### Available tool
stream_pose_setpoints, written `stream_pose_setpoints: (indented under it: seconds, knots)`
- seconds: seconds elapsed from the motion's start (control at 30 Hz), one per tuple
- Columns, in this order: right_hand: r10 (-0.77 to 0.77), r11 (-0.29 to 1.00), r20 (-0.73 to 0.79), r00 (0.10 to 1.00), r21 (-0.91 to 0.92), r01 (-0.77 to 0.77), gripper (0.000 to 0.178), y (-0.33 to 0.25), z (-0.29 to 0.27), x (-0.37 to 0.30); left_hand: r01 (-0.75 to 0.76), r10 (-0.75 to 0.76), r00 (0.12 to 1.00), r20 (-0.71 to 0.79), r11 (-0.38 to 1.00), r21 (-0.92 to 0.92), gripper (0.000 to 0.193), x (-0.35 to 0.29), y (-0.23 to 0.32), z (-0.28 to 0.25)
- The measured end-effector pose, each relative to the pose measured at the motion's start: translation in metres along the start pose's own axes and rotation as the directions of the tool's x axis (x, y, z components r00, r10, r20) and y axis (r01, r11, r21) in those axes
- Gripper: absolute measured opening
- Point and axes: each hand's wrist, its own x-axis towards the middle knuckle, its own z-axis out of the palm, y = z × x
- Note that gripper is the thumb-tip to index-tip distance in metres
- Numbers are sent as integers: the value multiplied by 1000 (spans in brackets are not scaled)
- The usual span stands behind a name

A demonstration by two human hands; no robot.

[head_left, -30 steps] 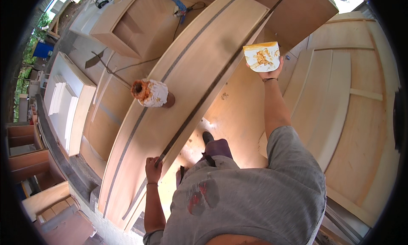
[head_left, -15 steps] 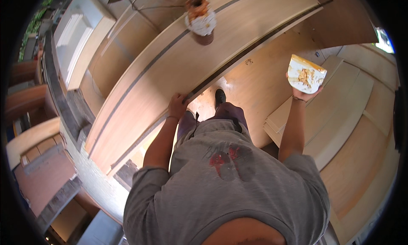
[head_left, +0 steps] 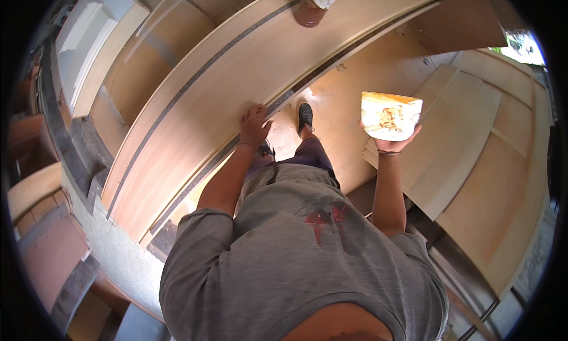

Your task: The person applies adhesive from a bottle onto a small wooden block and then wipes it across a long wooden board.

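My left hand (head_left: pixel 255 125) lies on the near edge of a long pale wood panel (head_left: pixel 204 98), fingers stretched out over its surface and holding nothing. Two dark strips run along the panel, one close to the edge under my wrist. Out to the right, my right hand (head_left: pixel 400 142) grips a white scraper-like plate (head_left: pixel 392 119) from below. Its upper edge is straight and orange, its lower edge rounded, and brown paste is smeared across its face. A brown jar (head_left: pixel 312 13) with a whitish crusted top stands on the panel's far part, partly cut off by the picture's upper edge.
Flat pale boards (head_left: pixel 458 142) are stacked to the right, beside a large framed panel (head_left: pixel 503 187). A white panelled piece (head_left: pixel 89 48) stands at the far left. Wooden cabinet parts (head_left: pixel 56 237) fill the left side. My feet are on the floor just past the panel's edge.
My left hand has shifted from gripping the panel's edge to lying over its top with fingers extended. The right hand, with the white plate, has moved left and slightly down in the view.
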Motion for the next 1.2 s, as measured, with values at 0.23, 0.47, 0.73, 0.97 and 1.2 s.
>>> stream_pose_setpoints:
  seconds: [0.23,0.47,0.73,0.97,1.2]
  knots:
    - [61,997,-17,998,48,-60,109,60,39,-34,-29,31,999,-15,991,132,40,-58,-35,-23]
    - [184,981,-167,969,90,-171,109,83,33,-60,-83,78,996,52,992,98,35,-62,-30,-24]
    - [196,980,-166,967,63,-188,101,93,30,-51,-141,142,990,-16,988,58,35,-65,-38,-28]
    - [219,963,-240,946,-103,-249,108,96,29,-56,18,-9,999,-53,985,170,31,-93,-23,-39]
    - [233,944,-223,947,-180,-275,103,92,45,-57,71,-45,992,-119,971,227,33,-117,5,-60]
